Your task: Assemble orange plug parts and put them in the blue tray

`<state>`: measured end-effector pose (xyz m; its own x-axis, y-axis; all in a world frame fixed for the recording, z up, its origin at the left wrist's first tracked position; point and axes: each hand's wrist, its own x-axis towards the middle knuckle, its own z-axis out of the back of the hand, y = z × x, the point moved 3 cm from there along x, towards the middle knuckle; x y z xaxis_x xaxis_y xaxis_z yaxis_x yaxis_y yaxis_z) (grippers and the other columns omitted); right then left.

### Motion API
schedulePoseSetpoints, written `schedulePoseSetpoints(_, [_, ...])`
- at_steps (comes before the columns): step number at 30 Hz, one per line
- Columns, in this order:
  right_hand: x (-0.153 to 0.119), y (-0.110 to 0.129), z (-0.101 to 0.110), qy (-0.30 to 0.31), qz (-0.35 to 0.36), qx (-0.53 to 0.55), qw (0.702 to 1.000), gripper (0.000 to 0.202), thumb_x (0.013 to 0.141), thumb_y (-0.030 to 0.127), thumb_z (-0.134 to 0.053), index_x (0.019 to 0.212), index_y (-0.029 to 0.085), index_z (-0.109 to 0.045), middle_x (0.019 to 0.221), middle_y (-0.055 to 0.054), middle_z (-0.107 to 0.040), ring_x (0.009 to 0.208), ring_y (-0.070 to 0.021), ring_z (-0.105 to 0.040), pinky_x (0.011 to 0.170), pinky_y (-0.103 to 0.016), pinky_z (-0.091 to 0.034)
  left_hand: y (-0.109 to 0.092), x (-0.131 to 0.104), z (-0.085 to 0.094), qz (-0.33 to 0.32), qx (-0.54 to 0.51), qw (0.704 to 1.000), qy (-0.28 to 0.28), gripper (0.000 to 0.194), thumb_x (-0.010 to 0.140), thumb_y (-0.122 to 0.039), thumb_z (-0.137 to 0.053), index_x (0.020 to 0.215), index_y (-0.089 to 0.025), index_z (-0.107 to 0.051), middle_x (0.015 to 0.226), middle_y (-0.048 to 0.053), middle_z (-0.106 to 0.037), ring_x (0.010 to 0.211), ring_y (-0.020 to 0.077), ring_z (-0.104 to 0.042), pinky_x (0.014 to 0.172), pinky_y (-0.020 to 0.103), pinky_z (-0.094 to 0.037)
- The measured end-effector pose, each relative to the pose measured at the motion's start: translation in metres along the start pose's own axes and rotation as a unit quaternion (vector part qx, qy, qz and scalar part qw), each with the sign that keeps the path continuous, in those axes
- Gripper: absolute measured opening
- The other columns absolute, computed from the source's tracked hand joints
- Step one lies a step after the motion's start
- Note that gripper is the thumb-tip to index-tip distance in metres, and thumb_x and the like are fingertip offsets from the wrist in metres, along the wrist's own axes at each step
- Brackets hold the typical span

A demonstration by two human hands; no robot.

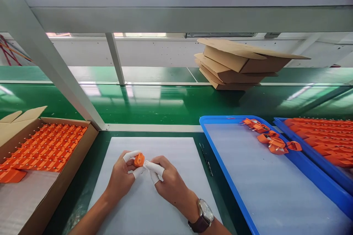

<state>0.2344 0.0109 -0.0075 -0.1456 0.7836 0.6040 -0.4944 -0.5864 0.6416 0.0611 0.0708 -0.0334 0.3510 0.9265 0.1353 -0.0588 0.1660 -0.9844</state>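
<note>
My left hand (124, 174) pinches a small orange plastic plug (139, 159) between thumb and fingertips, just above the white sheet (179, 150). White finger cots cover the tips of some fingers on both hands. Close against the plug's right side is my right hand (167, 176), its covered thumb and fingers drawn together. A small white bit shows at those fingertips; whether it is a cloth or just the cots I cannot tell. A watch (202, 216) is on the right wrist.
On the left stands a cardboard box (74, 154) with rows of orange plugs (46, 143). To the right, a blue tray (228, 176) has several loose orange plugs (275, 143); another blue tray (311, 158) holds more. A thin black tool (206, 159) lies between. Cardboard boxes (239, 66) are stacked behind.
</note>
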Motion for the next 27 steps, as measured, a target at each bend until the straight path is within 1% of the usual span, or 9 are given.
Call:
schedulePoseSetpoints(5, [-0.003, -0.005, -0.003, 0.025, 0.022, -0.054, 0.998, 0.048, 0.081, -0.008, -0.04, 0.117, 0.016, -0.06, 0.108, -0.013, -0.063, 0.095, -0.0229, -0.062, 0.076, -0.038, -0.063, -0.002, -0.002, -0.002, -0.008, 0.011, 1.0, 0.013, 0.035, 0.085, -0.02, -0.072, 0.118, -0.028, -0.063, 0.103, 0.0, -0.055, 0.087, 0.0171, -0.069, 0.075, 0.033, -0.063])
schedulePoseSetpoints(9, [0.0, -0.015, 0.007, -0.018, 0.02, -0.11, 0.994, 0.045, 0.084, -0.006, -0.044, 0.115, 0.019, -0.061, 0.107, -0.011, -0.063, 0.097, -0.0239, -0.063, 0.074, -0.038, -0.064, -0.006, -0.002, -0.002, -0.009, 0.034, 0.999, 0.004, 0.035, 0.084, -0.021, -0.073, 0.117, -0.028, -0.063, 0.1, -0.001, -0.055, 0.085, 0.0156, -0.068, 0.075, 0.032, -0.062])
schedulePoseSetpoints(12, [0.002, -0.013, 0.009, -0.032, 0.018, -0.091, 0.995, 0.044, 0.086, -0.003, -0.047, 0.121, 0.021, -0.059, 0.107, -0.01, -0.062, 0.098, -0.0235, -0.063, 0.074, -0.037, -0.063, -0.008, -0.002, -0.001, -0.015, 0.054, 0.998, -0.002, 0.036, 0.084, -0.021, -0.074, 0.118, -0.029, -0.063, 0.099, -0.001, -0.055, 0.082, 0.0148, -0.067, 0.071, 0.031, -0.061])
schedulePoseSetpoints(16, [0.0, -0.001, 0.001, 0.006, 0.039, -0.065, 0.997, 0.047, 0.084, -0.006, -0.046, 0.123, 0.018, -0.056, 0.108, -0.012, -0.062, 0.097, -0.0234, -0.062, 0.076, -0.037, -0.063, -0.007, -0.003, 0.0, -0.036, 0.07, 0.997, -0.015, 0.038, 0.083, -0.022, -0.076, 0.119, -0.03, -0.065, 0.099, 0.0, -0.056, 0.074, 0.0128, -0.063, 0.061, 0.027, -0.057])
schedulePoseSetpoints(18, [-0.001, 0.002, -0.001, 0.015, 0.038, -0.063, 0.997, 0.047, 0.083, -0.007, -0.045, 0.122, 0.017, -0.056, 0.108, -0.013, -0.062, 0.096, -0.0238, -0.062, 0.075, -0.038, -0.063, -0.007, -0.002, -0.001, -0.04, 0.067, 0.997, -0.009, 0.039, 0.083, -0.024, -0.076, 0.12, -0.029, -0.065, 0.102, 0.001, -0.057, 0.074, 0.0129, -0.062, 0.059, 0.027, -0.056])
schedulePoseSetpoints(21, [-0.001, 0.001, -0.002, 0.009, 0.039, -0.068, 0.997, 0.049, 0.081, -0.009, -0.043, 0.121, 0.017, -0.056, 0.108, -0.013, -0.062, 0.097, -0.024, -0.062, 0.075, -0.038, -0.063, -0.008, -0.002, -0.003, -0.015, 0.032, 0.999, 0.016, 0.041, 0.085, -0.026, -0.075, 0.125, -0.029, -0.063, 0.108, 0.003, -0.058, 0.078, 0.0151, -0.065, 0.061, 0.03, -0.06])
schedulePoseSetpoints(24, [-0.002, -0.001, -0.001, -0.003, 0.041, -0.073, 0.996, 0.051, 0.079, -0.009, -0.043, 0.122, 0.016, -0.056, 0.108, -0.013, -0.062, 0.097, -0.0238, -0.062, 0.075, -0.038, -0.063, -0.01, -0.002, -0.005, 0.019, -0.008, 0.999, 0.038, 0.042, 0.086, -0.026, -0.073, 0.127, -0.028, -0.061, 0.111, 0.004, -0.058, 0.083, 0.0175, -0.068, 0.066, 0.034, -0.063])
schedulePoseSetpoints(27, [-0.002, -0.001, -0.002, -0.001, 0.041, -0.08, 0.996, 0.053, 0.077, -0.01, -0.041, 0.122, 0.016, -0.056, 0.109, -0.013, -0.062, 0.097, -0.0239, -0.061, 0.076, -0.038, -0.063, -0.01, -0.003, -0.006, 0.033, -0.007, 0.999, 0.025, 0.04, 0.083, -0.023, -0.076, 0.121, -0.025, -0.065, 0.104, 0.002, -0.057, 0.081, 0.0177, -0.068, 0.068, 0.034, -0.063])
